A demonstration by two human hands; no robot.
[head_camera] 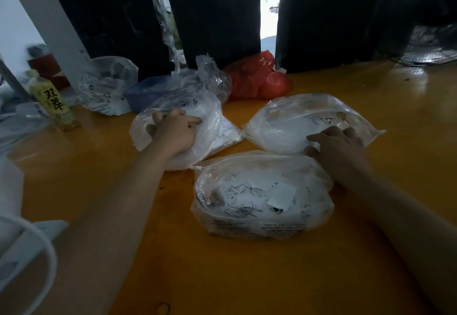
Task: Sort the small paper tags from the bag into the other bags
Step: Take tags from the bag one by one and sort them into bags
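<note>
Three clear plastic bags of small white paper tags lie on the orange table (222, 277). The near bag (262, 198) sits in the middle, with printed tags visible through its top. My left hand (175, 132) rests on top of the left bag (197, 116), fingers spread and lightly bent over the plastic. My right hand (338, 144) lies on the near edge of the right bag (309, 121), fingers stretched toward the left. Neither hand visibly holds a tag.
Behind the bags are a crumpled clear bag (210, 77), a red bag (259, 77), a blue tub (146, 92), another clear bag (108, 84) and a yellow bottle (53, 103). Black bundles (215, 15) stand along the back; a fan (430, 44) is at far right.
</note>
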